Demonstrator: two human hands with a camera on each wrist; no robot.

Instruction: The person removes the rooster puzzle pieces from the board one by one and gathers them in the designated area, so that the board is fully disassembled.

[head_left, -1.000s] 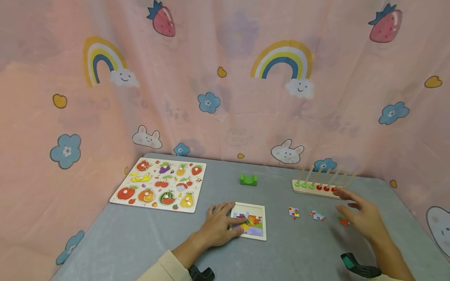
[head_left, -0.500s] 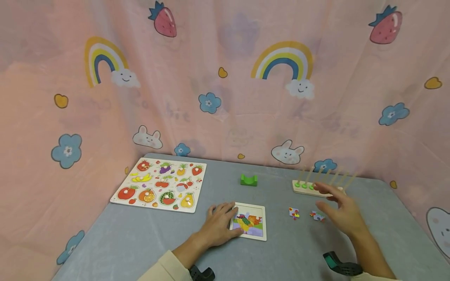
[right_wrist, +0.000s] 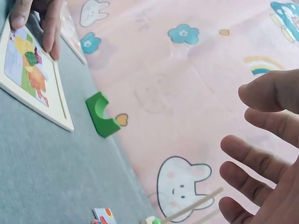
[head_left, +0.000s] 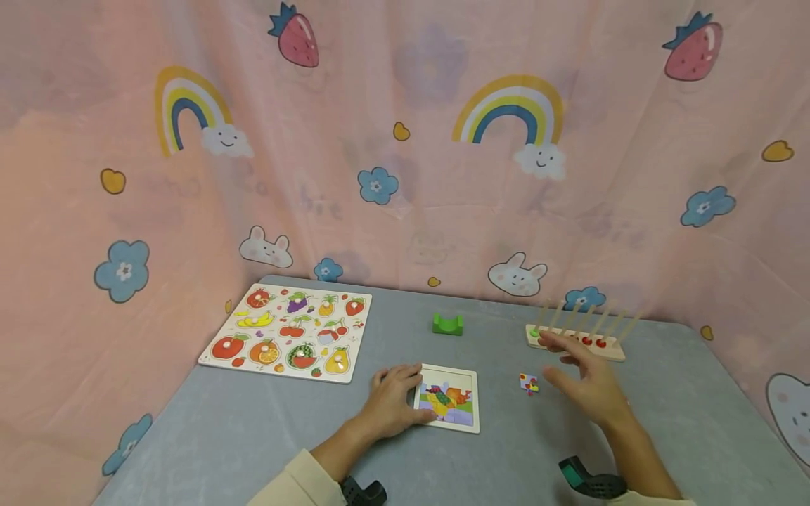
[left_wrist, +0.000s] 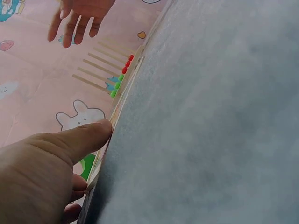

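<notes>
A small tray jigsaw puzzle (head_left: 448, 404) with a pale frame and a partly filled colourful animal picture lies at the table's middle. My left hand (head_left: 395, 404) rests across its left side, thumb on the near part of the frame, fingers at the far left corner. My right hand (head_left: 591, 383) hovers over the table to the right, fingers spread and holding nothing, as the right wrist view shows. One loose jigsaw piece (head_left: 529, 383) lies just left of its thumb; other pieces are mostly hidden behind this hand.
At the back right stands a wooden peg rack (head_left: 612, 350) with green and red beads, partly covered by my right hand. A green curved block (head_left: 448, 324) sits at the back middle. On the left lies a fruit peg puzzle board (head_left: 285, 341). A pink patterned curtain (head_left: 418, 211) hangs behind.
My right hand has moved left above the table, from the rightmost loose piece past the middle one. My left index finger has drawn back from the puzzle picture to the frame's corner.
</notes>
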